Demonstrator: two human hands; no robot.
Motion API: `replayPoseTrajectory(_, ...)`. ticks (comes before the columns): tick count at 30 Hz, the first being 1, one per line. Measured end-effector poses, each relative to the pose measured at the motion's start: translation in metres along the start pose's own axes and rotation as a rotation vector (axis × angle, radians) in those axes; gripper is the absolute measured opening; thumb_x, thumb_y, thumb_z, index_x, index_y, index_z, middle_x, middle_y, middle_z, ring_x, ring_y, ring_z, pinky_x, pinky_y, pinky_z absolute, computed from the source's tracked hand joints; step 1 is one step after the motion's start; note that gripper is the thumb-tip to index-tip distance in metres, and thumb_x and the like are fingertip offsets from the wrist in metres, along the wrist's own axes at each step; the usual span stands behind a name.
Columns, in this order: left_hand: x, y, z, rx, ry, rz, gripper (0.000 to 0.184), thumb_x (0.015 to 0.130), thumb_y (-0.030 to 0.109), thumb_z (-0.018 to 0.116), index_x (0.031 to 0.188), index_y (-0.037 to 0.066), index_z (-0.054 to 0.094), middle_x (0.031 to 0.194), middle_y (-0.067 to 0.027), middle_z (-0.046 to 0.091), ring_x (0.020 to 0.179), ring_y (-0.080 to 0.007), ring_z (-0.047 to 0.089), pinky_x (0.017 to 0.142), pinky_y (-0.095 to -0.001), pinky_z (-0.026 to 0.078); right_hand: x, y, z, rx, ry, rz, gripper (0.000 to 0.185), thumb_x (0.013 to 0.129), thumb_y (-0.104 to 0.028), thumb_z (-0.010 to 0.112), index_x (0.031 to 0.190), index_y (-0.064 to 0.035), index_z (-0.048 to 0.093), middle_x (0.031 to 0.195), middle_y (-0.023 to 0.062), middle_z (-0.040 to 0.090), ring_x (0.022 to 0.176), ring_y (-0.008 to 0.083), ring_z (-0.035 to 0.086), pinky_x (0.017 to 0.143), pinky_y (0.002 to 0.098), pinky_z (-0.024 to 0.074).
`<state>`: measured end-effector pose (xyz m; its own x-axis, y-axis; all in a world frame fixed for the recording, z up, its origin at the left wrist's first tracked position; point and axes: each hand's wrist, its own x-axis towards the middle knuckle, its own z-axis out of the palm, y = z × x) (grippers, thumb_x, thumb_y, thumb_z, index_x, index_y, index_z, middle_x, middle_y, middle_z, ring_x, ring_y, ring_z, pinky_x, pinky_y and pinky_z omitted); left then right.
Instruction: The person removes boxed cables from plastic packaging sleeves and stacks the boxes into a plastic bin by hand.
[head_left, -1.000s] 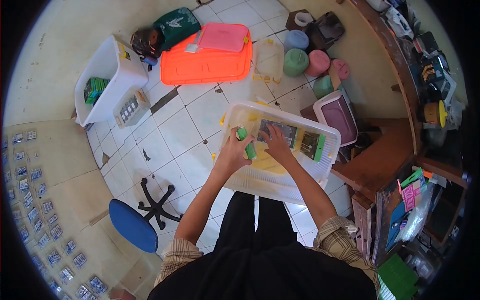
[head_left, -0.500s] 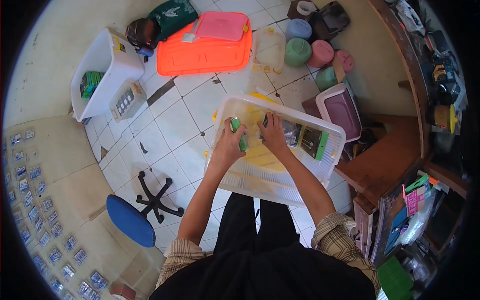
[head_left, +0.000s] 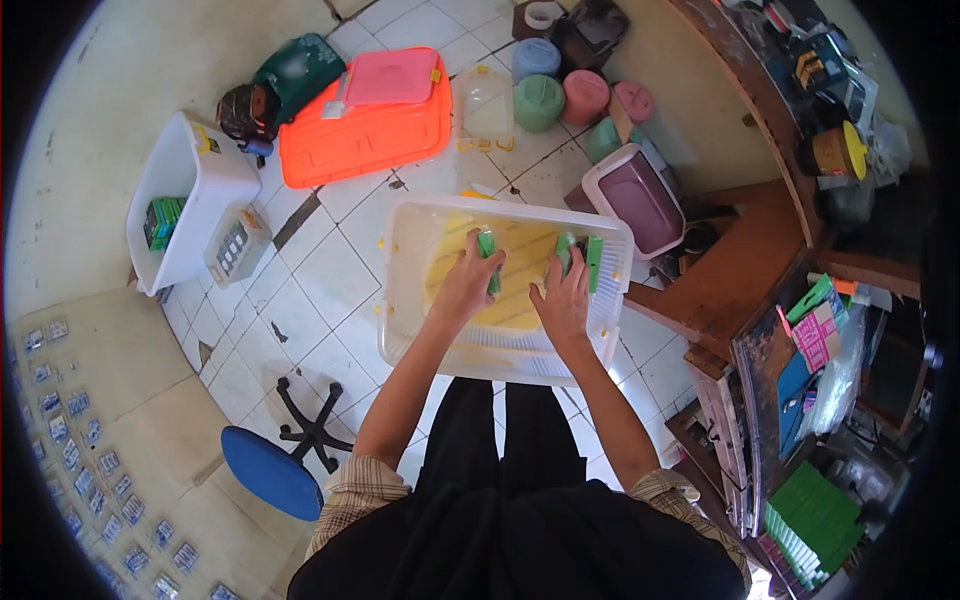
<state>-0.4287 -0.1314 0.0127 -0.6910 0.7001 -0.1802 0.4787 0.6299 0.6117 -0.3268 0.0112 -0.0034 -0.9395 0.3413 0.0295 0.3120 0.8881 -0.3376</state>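
A clear plastic tub (head_left: 400, 340) sits in front of my legs, with something yellow (head_left: 450, 262) showing at its base. Inside it, my left hand (head_left: 466, 286) has its fingers wrapped round a small green packet (head_left: 488, 252). My right hand (head_left: 568, 305) grips another green packet (head_left: 564, 250) towards the tub's right side. Just right of those fingers stands a further green-edged packet (head_left: 594, 262), close to the tub wall. What the packets contain is too small to make out.
A white bin (head_left: 165, 200) with green packs stands left, beside a small clear box (head_left: 238, 245). An orange lid (head_left: 370, 145) lies beyond the tub. A blue chair (head_left: 270, 472) is at lower left; wooden furniture (head_left: 745, 270) borders the right, with a mauve bin (head_left: 638, 200).
My right hand has moved right within the tub and closed on a green packet. The packets that lay flat there are now bunched at the right side. My left hand still holds its packet.
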Motion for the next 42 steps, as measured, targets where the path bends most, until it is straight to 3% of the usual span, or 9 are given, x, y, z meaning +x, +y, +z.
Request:
replayPoseTrajectory(8,0.002,0.009,0.018,-0.066,-0.031,0.015,0.057,0.045,-0.004,0.075,0.092,0.014,0.049,0.123,-0.0202,0.031,0.091,-0.0416,0.054,0.071,-0.0426,0.051,0.009,-0.002,0.009,0.188,0.079,0.179,0.059,0.073,-0.006,0.06,0.124,-0.0061,0.031,0.116,0.026,0.034,0.1,0.0426,0.047,0.079,0.0438,0.0466)
replayPoseTrajectory(10,0.002,0.008,0.014,-0.076,-0.039,0.001,0.054,0.046,-0.005,0.075,0.089,0.013,0.049,0.123,-0.0205,0.03,0.092,-0.0416,0.054,0.074,-0.0423,0.05,0.013,-0.002,0.01,0.134,-0.185,0.326,0.065,0.073,-0.003,0.059,0.128,-0.0085,0.026,0.109,0.0255,0.042,0.091,0.0438,0.053,0.072,0.0452,0.0489)
replayPoseTrajectory(17,0.022,0.007,0.028,-0.073,-0.05,0.094,0.055,0.046,-0.002,0.075,0.094,0.015,0.052,0.125,-0.0196,0.03,0.089,-0.04,0.055,0.073,-0.0415,0.05,0.017,0.001,0.002,0.13,-0.044,0.242,0.064,0.075,-0.006,0.059,0.129,-0.0082,0.025,0.106,0.0248,0.045,0.09,0.04,0.056,0.071,0.0413,0.0507)
replayPoseTrajectory(20,0.036,0.029,0.035,-0.063,-0.014,0.141,0.055,0.049,-0.002,0.073,0.097,0.016,0.054,0.127,-0.0198,0.029,0.085,-0.0388,0.056,0.072,-0.0413,0.05,0.017,-0.003,-0.005,0.132,-0.096,0.358,0.065,0.075,-0.004,0.059,0.13,-0.0071,0.025,0.11,0.0242,0.044,0.093,0.0401,0.055,0.073,0.041,0.0507)
replayPoseTrajectory(25,0.035,0.04,0.052,-0.094,-0.046,0.091,0.056,0.051,-0.005,0.071,0.101,0.016,0.053,0.133,-0.0211,0.022,0.087,-0.0398,0.056,0.075,-0.0422,0.05,0.005,0.0,-0.001,0.124,0.047,0.201,0.063,0.075,0.003,0.055,0.129,-0.0014,0.024,0.12,0.0244,0.036,0.107,0.042,0.044,0.081,0.0421,0.0478)
replayPoseTrajectory(31,0.017,0.038,0.048,-0.384,-0.148,0.152,0.073,0.061,-0.008,0.067,0.126,0.013,0.04,0.139,-0.0187,0.011,0.099,-0.0315,0.055,0.08,-0.0377,0.049,-0.019,0.0,-0.033,-0.026,0.033,0.111,0.058,0.073,0.006,0.053,0.127,0.0065,0.03,0.131,0.023,0.024,0.12,0.0405,0.03,0.096,0.045,0.0358)
replayPoseTrajectory(33,0.013,0.036,0.072,-0.928,0.096,-0.092,0.072,0.069,0.0,0.067,0.132,0.01,0.032,0.14,-0.0194,0.013,0.106,-0.0275,0.053,0.083,-0.0348,0.048,-0.027,0.0,-0.039,0.012,-0.007,0.149,0.058,0.073,0.007,0.052,0.127,0.0063,0.032,0.132,0.0224,0.023,0.121,0.0388,0.028,0.097,0.046,0.0344)
replayPoseTrajectory(36,0.024,0.034,0.09,-0.805,0.084,-0.264,0.069,0.073,0.008,0.066,0.132,0.011,0.031,0.13,-0.0235,0.035,0.099,-0.0306,0.056,0.082,-0.0352,0.047,-0.035,0.006,-0.026,0.018,-0.057,0.199,0.059,0.073,0.007,0.051,0.128,0.0066,0.03,0.132,0.0222,0.022,0.12,0.0403,0.029,0.097,0.0466,0.0348)
replayPoseTrajectory(42,0.04,0.031,0.097,-0.675,0.099,-0.113,0.068,0.075,0.014,0.066,0.133,0.01,0.032,0.119,-0.0184,0.051,0.1,-0.0293,0.056,0.081,-0.0353,0.047,-0.029,0.008,-0.018,-0.056,-0.087,0.218,0.068,0.067,0.012,0.055,0.13,0.0029,0.029,0.129,0.0239,0.024,0.113,0.0419,0.03,0.089,0.0409,0.0436)
